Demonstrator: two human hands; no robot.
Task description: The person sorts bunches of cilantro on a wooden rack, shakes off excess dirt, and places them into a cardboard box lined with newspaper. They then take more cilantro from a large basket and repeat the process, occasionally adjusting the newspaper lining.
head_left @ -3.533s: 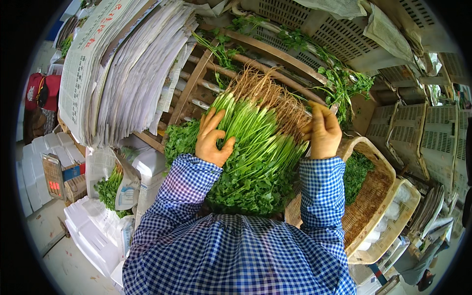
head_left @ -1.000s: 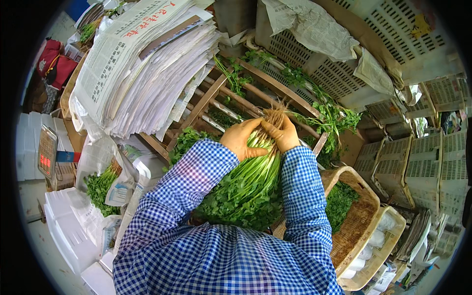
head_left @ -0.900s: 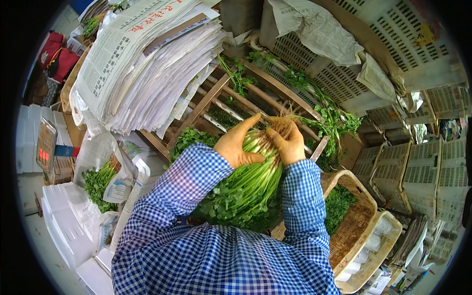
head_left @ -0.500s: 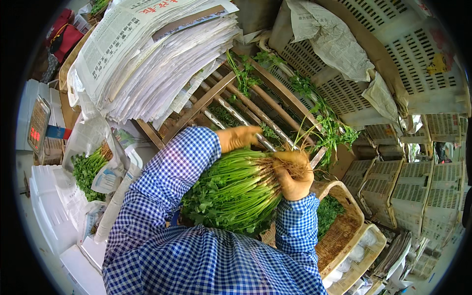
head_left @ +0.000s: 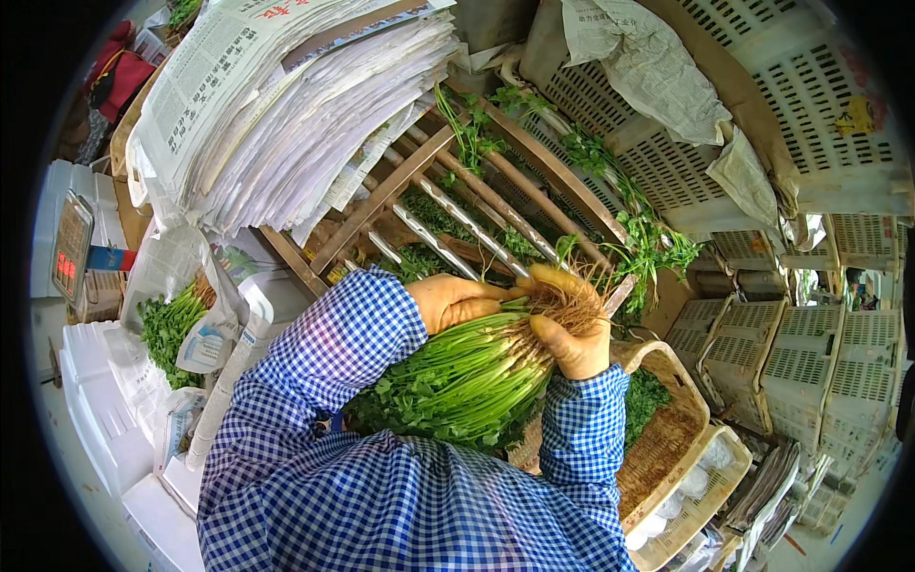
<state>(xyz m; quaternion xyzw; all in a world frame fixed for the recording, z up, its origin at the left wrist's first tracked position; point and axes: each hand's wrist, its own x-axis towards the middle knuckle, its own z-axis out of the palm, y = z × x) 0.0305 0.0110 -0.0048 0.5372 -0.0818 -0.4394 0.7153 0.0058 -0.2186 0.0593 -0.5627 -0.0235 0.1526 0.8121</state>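
A thick bunch of leafy greens (head_left: pixel 467 367), coriander-like, lies slanted across my lap, its leaves toward the lower left. Its brown, stringy roots (head_left: pixel 570 310) point to the upper right. Around the root end is my right hand (head_left: pixel 575 329), thumb on the near side and fingers over the far side. My left hand (head_left: pixel 462 299) lies against the far side of the stems, fingers pressed together, their tips close to the right hand among the roots. What those fingertips pinch is hidden. Both arms wear blue checked sleeves.
A slatted rack (head_left: pixel 477 191) with loose green sprigs (head_left: pixel 658 250) on it stands ahead. Stacked newspapers (head_left: pixel 305 105) rise at the far left, with a scale (head_left: pixel 71 248) and wrapped greens (head_left: pixel 172 329) below. To the right are a dirty crate (head_left: pixel 658 458) and stacked slotted crates (head_left: pixel 791 362).
My left hand has come down and nearer from above the stems, its fingers now against the bunch beside the roots. My right hand keeps its grip on the root end.
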